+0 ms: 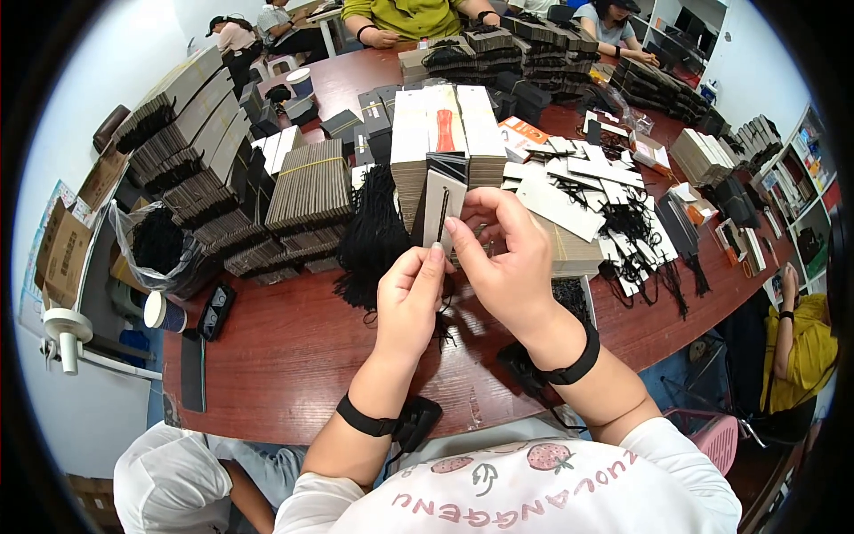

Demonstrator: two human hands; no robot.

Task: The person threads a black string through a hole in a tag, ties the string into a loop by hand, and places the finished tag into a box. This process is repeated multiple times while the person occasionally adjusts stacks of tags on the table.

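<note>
Jutting from the left hand's grip point(412, 292), a narrow pale card point(433, 205).

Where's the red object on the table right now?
In the head view, the red object lies upper middle, on the white card stacks beyond the left hand and right hand.

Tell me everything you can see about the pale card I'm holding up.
The card is narrow, flat and greyish beige, and looks like stiff paperboard. A dark cord runs lengthwise along its face. It stands roughly upright, leaning slightly. The left hand grips its lower end; the right hand's thumb is at its right side. Its back is hidden.
</note>
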